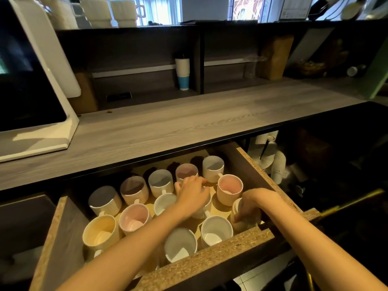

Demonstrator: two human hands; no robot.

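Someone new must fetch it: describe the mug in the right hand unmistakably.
Find the open drawer under the wooden counter, packed with mugs. In its front right corner is a ribbed beige mug; unlike the white mug beside it, the right hand grips it.

White mug (202, 212) upright mid drawer (210, 258); beige ribbed mug (244, 226) front-right corner.

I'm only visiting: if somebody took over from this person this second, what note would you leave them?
Left grip: curled over the rim of a white mug in the middle of the drawer.
Right grip: holds a ribbed beige mug at the front right corner.
Done: drawer open, mugs standing in rows.
Left: neither mug is lifted out yet; the counter above probably has room for them.
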